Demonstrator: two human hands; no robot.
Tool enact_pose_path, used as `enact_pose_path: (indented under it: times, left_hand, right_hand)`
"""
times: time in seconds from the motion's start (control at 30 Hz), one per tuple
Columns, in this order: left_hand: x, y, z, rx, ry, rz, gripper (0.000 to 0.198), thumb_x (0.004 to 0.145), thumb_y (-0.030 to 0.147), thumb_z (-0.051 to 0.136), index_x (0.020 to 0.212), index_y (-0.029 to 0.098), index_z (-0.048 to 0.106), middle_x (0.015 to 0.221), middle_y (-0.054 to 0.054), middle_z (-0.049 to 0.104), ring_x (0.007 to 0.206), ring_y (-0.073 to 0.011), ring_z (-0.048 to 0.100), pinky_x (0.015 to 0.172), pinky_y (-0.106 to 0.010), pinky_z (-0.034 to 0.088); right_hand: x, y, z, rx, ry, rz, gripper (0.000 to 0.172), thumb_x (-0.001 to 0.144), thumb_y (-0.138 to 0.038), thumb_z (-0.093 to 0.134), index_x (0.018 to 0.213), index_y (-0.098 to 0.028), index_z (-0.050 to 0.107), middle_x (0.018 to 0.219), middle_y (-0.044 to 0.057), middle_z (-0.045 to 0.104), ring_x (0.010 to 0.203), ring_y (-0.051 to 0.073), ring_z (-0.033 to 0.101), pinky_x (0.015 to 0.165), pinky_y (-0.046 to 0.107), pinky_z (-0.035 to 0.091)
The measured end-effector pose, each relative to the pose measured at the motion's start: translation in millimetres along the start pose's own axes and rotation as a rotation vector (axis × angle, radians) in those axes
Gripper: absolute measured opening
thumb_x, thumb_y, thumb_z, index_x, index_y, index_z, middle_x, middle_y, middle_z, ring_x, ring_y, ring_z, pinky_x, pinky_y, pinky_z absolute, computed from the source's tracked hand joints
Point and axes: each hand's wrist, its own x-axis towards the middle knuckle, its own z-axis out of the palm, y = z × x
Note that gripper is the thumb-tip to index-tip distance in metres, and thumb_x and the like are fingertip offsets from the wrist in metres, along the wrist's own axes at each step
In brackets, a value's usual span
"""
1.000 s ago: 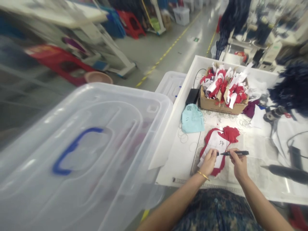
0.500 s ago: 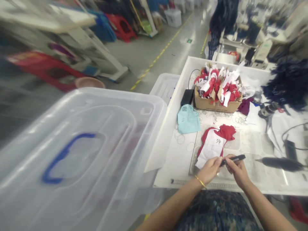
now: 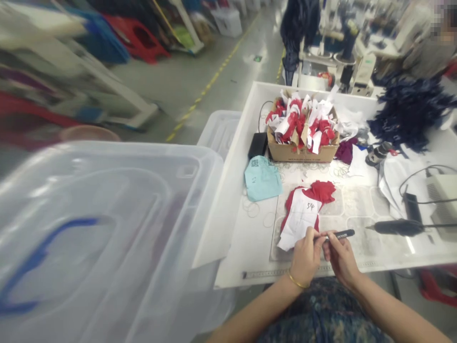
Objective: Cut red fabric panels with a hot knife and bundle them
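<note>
In the head view, a black marker pen (image 3: 344,234) lies nearly level between my hands, above the front part of the table. My right hand (image 3: 341,257) pinches its barrel, and the right end sticks out past the fingers. Closed fingers of my left hand (image 3: 305,255), with a yellow bangle at the wrist, grip the left end, which they mostly hide. Just beyond my left hand lies a white paper slip (image 3: 300,219) marked "54", on top of a bundle of red fabric (image 3: 323,191).
A cardboard box (image 3: 303,153) of red and white scraps stands behind, near a light blue fabric piece (image 3: 263,178). To the right lie a dark pointed tool (image 3: 400,227) with a cord and a dark fabric heap (image 3: 410,112). A lidded plastic bin (image 3: 117,200) flanks the table's left.
The view has swung right, so the table and bin appear further left. My left hand has turned, knuckles higher, at the marker's left end. The paper and red fabric lie as before.
</note>
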Motion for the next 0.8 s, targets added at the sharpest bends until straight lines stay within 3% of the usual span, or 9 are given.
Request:
enact_pose_path:
  times: [0.2, 0.37, 0.43, 0.53, 0.63, 0.7, 0.8]
  left_hand:
    - [0, -14, 5.7, 0.030, -0.003, -0.002, 0.025, 0.096, 0.047, 0.045, 0.086, 0.025, 0.050, 0.076, -0.004, 0.065, 0.072, -0.0220, 0.066, 0.068, -0.032, 0.049]
    - [2, -13, 8.9, 0.012, -0.039, -0.107, 0.040, 0.102, 0.057, 0.028, 0.081, 0.025, 0.040, 0.069, 0.001, 0.052, 0.067, -0.0183, 0.058, 0.065, -0.030, 0.045]
    - [7, -9, 6.1, -0.013, -0.104, -0.149, 0.048, 0.102, 0.064, 0.022, 0.082, 0.025, 0.040, 0.067, 0.003, 0.048, 0.063, -0.0165, 0.053, 0.061, -0.028, 0.044]
    - [15, -2, -6.3, -0.045, -0.297, -0.189, 0.060, 0.100, 0.070, 0.013, 0.082, 0.023, 0.046, 0.060, 0.006, 0.041, 0.050, -0.0132, 0.042, 0.050, -0.025, 0.039]
    - [18, 3, -21.2, -0.019, -0.482, -0.196, 0.063, 0.099, 0.071, 0.019, 0.078, 0.021, 0.051, 0.054, 0.007, 0.039, 0.044, -0.0114, 0.035, 0.045, -0.024, 0.036]
    - [14, 3, -25.5, 0.042, -0.524, -0.178, 0.058, 0.100, 0.065, 0.024, 0.077, 0.020, 0.053, 0.055, 0.005, 0.043, 0.046, -0.0126, 0.041, 0.048, -0.025, 0.038]
    - [4, -2, -20.7, 0.192, -0.472, -0.125, 0.041, 0.102, 0.046, 0.029, 0.085, 0.020, 0.055, 0.064, -0.001, 0.055, 0.059, -0.0176, 0.055, 0.059, -0.028, 0.042]
  right_hand:
    - [-3, 10, 0, 0.050, 0.051, 0.053, 0.054, 0.065, -0.067, 0.084, 0.070, -0.015, 0.068, 0.055, -0.002, 0.053, 0.047, 0.007, 0.042, 0.047, 0.021, 0.036]
    - [0, 4, -3, 0.004, 0.055, 0.026, 0.053, 0.064, -0.064, 0.085, 0.073, -0.015, 0.071, 0.055, -0.001, 0.058, 0.047, 0.008, 0.046, 0.046, 0.022, 0.040]
    - [5, -5, -8, -0.036, 0.034, 0.011, 0.049, 0.064, -0.060, 0.087, 0.075, -0.014, 0.072, 0.054, 0.000, 0.060, 0.046, 0.009, 0.048, 0.044, 0.022, 0.039]
    - [11, -18, -15, -0.076, -0.008, -0.006, 0.048, 0.065, -0.058, 0.088, 0.076, -0.013, 0.074, 0.055, 0.002, 0.062, 0.045, 0.010, 0.049, 0.041, 0.022, 0.037]
    - [10, -23, -19, -0.094, -0.047, -0.005, 0.049, 0.066, -0.059, 0.086, 0.077, -0.013, 0.074, 0.054, 0.001, 0.061, 0.043, 0.010, 0.048, 0.038, 0.021, 0.033]
    - [7, -20, -19, -0.096, -0.063, 0.008, 0.049, 0.066, -0.058, 0.086, 0.077, -0.012, 0.074, 0.052, 0.001, 0.060, 0.043, 0.011, 0.049, 0.036, 0.021, 0.030]
    - [2, -11, -18, -0.081, -0.039, 0.022, 0.052, 0.067, -0.064, 0.083, 0.075, -0.013, 0.071, 0.054, 0.000, 0.058, 0.044, 0.010, 0.048, 0.037, 0.021, 0.030]
